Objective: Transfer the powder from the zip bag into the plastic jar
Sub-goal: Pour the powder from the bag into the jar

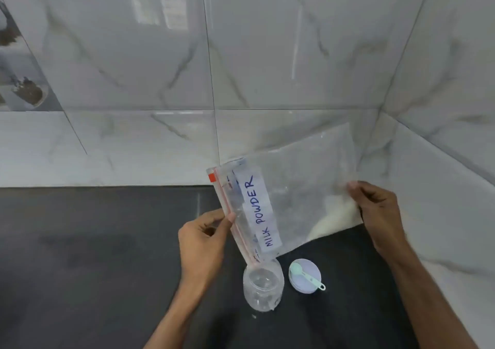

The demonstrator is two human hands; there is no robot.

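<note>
A clear zip bag [300,188] labelled "MILK POWDER" is held in the air, turned sideways, its red zip edge pointing down-left. My left hand [203,238] pinches the zip edge. At the bag's bottom end, my right hand [377,212] grips the edge. A small heap of whitish powder [334,222] lies in the bag's lower corner near my right hand. The clear plastic jar [263,285] stands open on the dark counter, just under the zip corner. It looks empty.
The jar's pale lid [308,268] lies on the dark counter [93,255] right of the jar, with a mint-green measuring spoon [305,275] on it. Marble-tiled walls rise behind and to the right. Shelved jars show at the far left edge.
</note>
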